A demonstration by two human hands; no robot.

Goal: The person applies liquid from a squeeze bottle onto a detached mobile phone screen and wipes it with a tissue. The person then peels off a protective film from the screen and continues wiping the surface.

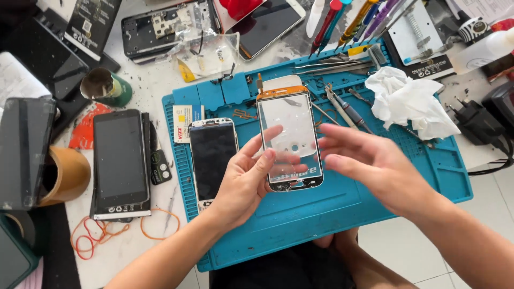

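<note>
at the far left a brown tape roll (67,174) props a dark phone (24,152), and a black smartphone (120,160) lies flat above loose orange rubber bands (107,230). on the blue repair mat (332,208) a white-framed phone (212,158) lies screen up, just beside the work. the left hand (243,184) holds a clear front glass panel (289,134) by its lower left edge, thumb and fingers clamped on it, lifting it off the mat so it can be seen through. the right hand (375,166) hovers at the panel's right edge, fingers spread and slightly blurred, gripping nothing. tweezers (342,109) and a crumpled white tissue (409,101) lie within reach behind.
</note>
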